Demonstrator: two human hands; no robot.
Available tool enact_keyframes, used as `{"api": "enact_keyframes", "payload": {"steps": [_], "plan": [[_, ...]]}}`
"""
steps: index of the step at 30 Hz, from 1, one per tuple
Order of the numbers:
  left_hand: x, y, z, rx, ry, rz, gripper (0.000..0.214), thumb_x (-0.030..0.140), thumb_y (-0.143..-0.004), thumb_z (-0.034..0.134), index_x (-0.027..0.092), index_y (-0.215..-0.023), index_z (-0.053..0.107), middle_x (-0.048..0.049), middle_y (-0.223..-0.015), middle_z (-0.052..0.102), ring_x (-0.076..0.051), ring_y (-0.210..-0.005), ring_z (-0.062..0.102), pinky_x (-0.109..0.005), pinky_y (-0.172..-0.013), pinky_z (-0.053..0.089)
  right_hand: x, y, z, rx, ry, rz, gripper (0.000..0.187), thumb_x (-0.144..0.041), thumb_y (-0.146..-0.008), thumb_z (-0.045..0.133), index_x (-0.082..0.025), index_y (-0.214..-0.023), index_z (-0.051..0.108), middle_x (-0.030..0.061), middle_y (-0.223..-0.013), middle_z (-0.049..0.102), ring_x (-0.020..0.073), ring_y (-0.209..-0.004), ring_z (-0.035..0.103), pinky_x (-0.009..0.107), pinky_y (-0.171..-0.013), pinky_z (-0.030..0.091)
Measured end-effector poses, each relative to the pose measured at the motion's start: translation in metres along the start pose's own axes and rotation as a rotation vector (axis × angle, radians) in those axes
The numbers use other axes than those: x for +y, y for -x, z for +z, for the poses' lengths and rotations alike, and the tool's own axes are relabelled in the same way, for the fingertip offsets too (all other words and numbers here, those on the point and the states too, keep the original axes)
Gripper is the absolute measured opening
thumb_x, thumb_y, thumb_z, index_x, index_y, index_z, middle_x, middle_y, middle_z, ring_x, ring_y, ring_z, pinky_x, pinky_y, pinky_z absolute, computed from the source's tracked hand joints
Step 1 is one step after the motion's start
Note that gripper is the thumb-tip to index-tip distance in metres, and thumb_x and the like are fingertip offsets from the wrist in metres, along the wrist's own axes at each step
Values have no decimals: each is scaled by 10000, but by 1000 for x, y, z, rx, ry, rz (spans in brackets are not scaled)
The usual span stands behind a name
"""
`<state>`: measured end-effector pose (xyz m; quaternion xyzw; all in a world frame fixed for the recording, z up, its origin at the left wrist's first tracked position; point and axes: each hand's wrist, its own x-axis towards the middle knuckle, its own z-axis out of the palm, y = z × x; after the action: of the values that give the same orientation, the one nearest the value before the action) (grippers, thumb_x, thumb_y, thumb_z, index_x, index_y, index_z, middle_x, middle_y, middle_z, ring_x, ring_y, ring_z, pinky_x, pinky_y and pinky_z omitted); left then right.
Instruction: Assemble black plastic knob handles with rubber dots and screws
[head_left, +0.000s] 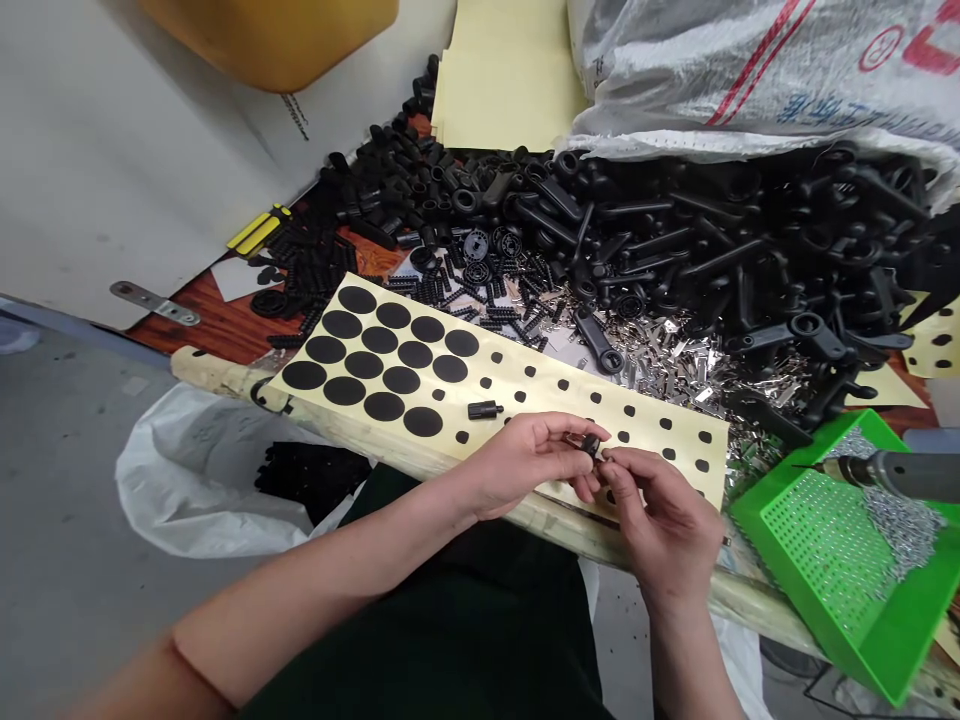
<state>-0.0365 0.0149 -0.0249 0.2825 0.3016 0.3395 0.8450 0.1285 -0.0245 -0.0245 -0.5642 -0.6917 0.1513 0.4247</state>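
Note:
Over the near edge of a pale yellow sticker sheet, my left hand pinches a small black plastic part between thumb and fingers. Close beside it, my right hand has its thumb and forefinger pressed together at that part. Whatever tiny piece those right fingertips hold is too small to make out. Black round stickers fill the sheet's left end, and small black dots run across the rest. A short black cylindrical part lies on the sheet, left of my hands.
Black plastic handles are heaped at the back, with small metal clips before them. At right stands a green basket of screws, a power screwdriver above it. A white sack stands behind; a white bag hangs below the left edge.

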Motion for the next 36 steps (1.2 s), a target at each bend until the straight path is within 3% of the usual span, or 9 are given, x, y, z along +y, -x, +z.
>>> {"api": "enact_keyframes", "payload": {"steps": [6,13,19,29,36], "plan": [[1,0,0,11,7,-8,304,124,-722,713,84,-1015,644,-28,-701,677,-114,-594,634,-275,-678,498,-2,-1,-1,11,42,-23,65,-157,-821,639,-204,-841,680,24,-771,717,138,-683,672,258,-647,551],[0,-2,0,-3,24,-8,262,139,-750,694,87,-1004,649,-30,-687,678,-114,-597,637,-282,-693,502,2,-2,-1,-101,-156,160,65,-180,-828,635,-209,-859,684,22,-799,696,135,-710,655,256,-627,538],[0,-1,-1,1,24,-1,259,128,-746,696,94,-997,646,-23,-686,679,-109,-591,634,-284,-696,504,-2,-6,0,-32,-12,5,60,-155,-819,638,-205,-823,670,8,-754,703,125,-671,659,238,-615,534],[-1,-1,1,4,36,-9,298,188,-720,748,82,-977,637,-21,-641,671,-116,-561,633,-274,-639,514,-5,-8,2,-9,92,-125,94,-121,-829,610,-204,-823,654,4,-743,711,127,-665,676,239,-642,544],[-1,-1,0,4,15,-4,346,233,-710,772,71,-983,636,-30,-660,671,-126,-561,639,-287,-639,520,-11,-13,-1,-40,74,-97,91,-128,-824,611,-201,-788,652,12,-727,711,142,-658,682,247,-624,552]]}}
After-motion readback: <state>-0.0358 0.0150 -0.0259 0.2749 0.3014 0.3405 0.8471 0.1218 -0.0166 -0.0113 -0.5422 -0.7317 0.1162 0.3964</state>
